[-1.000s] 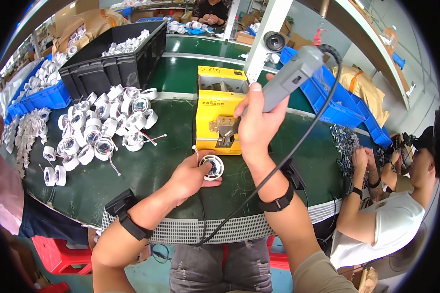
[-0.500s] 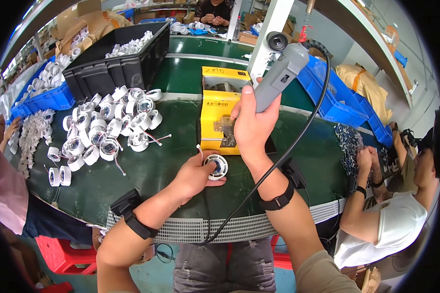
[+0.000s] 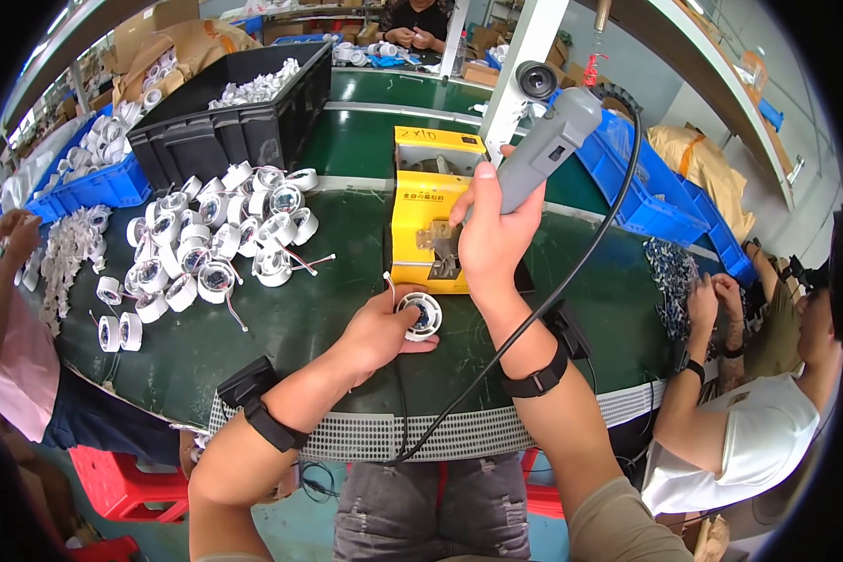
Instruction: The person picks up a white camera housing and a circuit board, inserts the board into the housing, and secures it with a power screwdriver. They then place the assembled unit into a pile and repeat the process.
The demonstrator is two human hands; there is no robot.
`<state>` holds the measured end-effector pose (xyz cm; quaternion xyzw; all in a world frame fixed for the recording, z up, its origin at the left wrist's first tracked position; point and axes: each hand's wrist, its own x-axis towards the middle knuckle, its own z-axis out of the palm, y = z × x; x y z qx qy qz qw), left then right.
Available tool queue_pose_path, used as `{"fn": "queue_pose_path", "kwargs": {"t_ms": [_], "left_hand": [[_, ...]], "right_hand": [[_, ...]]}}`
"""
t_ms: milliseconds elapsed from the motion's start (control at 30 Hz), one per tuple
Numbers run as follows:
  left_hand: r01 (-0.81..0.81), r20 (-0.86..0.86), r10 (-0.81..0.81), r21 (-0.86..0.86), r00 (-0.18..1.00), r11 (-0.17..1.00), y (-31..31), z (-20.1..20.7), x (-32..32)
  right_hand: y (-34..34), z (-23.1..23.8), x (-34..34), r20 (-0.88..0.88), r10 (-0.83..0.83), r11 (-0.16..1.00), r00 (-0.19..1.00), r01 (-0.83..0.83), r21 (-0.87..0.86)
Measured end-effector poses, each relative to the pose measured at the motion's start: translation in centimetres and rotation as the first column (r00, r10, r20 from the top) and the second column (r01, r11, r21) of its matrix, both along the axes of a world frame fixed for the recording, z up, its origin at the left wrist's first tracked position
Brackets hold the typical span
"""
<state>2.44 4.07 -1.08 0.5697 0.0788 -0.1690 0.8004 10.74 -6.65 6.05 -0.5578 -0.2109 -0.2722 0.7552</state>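
Note:
My left hand [image 3: 377, 330] is closed around a white round housing [image 3: 430, 315], its thumb over the dark circuit board inside. A short wire with a white plug sticks up beside that thumb. Wrapped in my right hand [image 3: 498, 234] is a grey electric screwdriver [image 3: 554, 140], upper end tilted to the right; its tip is hidden behind the hand. It hangs from a red cord, and a black cable runs from it down across my right forearm. Just behind my hands stands a yellow screw feeder [image 3: 423, 201] with a metal mechanism on its front.
Many similar white housings [image 3: 197, 234] with wires lie heaped at the left. Behind them are a black crate [image 3: 229, 140] and a blue bin [image 3: 131, 183], both with white parts. Blue trays [image 3: 646, 220] and small dark parts [image 3: 670, 281] lie at the right. Co-workers sit on both sides.
My hands keep their grips, and the screwdriver stays above the feeder's front. The whole view has shifted slightly. The co-worker at the left has raised a hand; the one at the right has moved their hands apart.

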Motion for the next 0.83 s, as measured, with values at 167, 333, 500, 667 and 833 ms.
{"fn": "queue_pose_path", "kwargs": {"t_ms": [167, 333, 500, 667, 833], "left_hand": [[-0.008, 0.000, 0.008, 0.011, 1.000, 1.000, -0.1, 0.0, 0.0], [-0.007, -0.016, 0.007, 0.006, 1.000, 1.000, -0.1, 0.1, 0.0], [-0.021, -0.017, 0.021, 0.011, 1.000, 1.000, 0.1, 0.0, 0.1], [-0.012, 0.014, 0.012, 0.013, 1.000, 1.000, 0.1, 0.3, -0.1], [-0.021, 0.031, 0.020, 0.036, 0.999, 0.999, 0.0, 0.2, -0.2]], "right_hand": [[0.0, -0.3, 0.2, -0.002, -0.021, 0.999, 1.000, 0.021, -0.046], [-0.3, -0.4, -0.4, 0.001, -0.040, 0.993, 0.999, 0.040, -0.107], [-0.9, -0.7, -2.9, -0.052, 0.061, 0.998, 0.997, -0.063, -0.027], [-1.1, -1.6, -5.2, -0.066, 0.150, 0.987, 0.986, -0.153, -0.053], [-0.6, -2.4, -5.4, -0.051, 0.195, 0.980, 0.979, -0.197, -0.031]]}}
